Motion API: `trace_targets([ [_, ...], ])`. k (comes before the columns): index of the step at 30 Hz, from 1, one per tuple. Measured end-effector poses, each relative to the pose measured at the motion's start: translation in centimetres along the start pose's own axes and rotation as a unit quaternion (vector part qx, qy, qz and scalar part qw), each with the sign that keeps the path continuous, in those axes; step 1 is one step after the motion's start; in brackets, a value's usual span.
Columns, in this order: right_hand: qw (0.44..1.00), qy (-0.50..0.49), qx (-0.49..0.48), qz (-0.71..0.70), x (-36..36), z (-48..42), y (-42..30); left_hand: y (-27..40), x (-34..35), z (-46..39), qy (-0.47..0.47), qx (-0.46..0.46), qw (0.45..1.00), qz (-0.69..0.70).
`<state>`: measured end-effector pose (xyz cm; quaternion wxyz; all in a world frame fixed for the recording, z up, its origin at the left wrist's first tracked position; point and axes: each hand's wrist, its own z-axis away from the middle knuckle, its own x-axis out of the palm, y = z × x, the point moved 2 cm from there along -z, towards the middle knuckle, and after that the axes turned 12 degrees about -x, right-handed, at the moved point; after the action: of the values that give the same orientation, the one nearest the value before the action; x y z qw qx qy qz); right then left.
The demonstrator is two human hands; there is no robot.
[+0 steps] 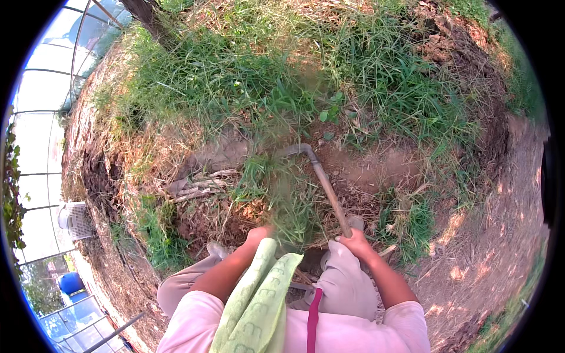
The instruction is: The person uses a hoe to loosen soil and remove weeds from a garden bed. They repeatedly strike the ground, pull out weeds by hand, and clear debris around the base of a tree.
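Observation:
My right hand [356, 243] is closed around the lower end of the wooden handle of a hand tool [330, 192] with a bent metal neck. The neck curves left into a blurred patch of grass, where the blade cannot be made out. My left hand [259, 234] reaches to the grass tuft [296, 225] in front of me; its fingertips are blurred, and what they touch cannot be told. A light green towel [260, 304] hangs down my front, beside a dark pink strap [314, 317].
Tall green grass [265, 79] covers the bank ahead, below a tree trunk [152, 22]. Dry stalks [205, 185] lie left of the tool. A white plastic crate [79, 220], a blue barrel [69, 283] and a framed greenhouse wall [37, 145] stand at the left. Bare soil [490, 247] stretches along the right.

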<state>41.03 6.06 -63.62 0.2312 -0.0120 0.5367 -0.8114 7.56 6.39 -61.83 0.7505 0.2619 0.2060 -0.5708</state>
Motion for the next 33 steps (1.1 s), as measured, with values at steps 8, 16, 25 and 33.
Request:
trace_targets([
  [8,0.959,0.149,0.051,-0.236,-2.1,-3.3,-7.3,-2.5,3.0,0.0,0.010,0.024,0.944,0.328],
  [16,0.995,-0.027,0.093,-0.026,1.4,0.9,-3.1,-1.6,1.0,0.7,0.050,0.113,0.967,0.221],
  [25,0.955,0.020,0.006,0.297,-1.6,-1.0,-8.6,-3.2,3.6,-0.6,-0.015,0.038,0.912,0.408],
  [33,0.988,0.145,-0.032,0.041,-2.1,-4.0,-11.5,-4.0,4.2,-2.3,-0.128,-0.136,0.887,0.423],
])
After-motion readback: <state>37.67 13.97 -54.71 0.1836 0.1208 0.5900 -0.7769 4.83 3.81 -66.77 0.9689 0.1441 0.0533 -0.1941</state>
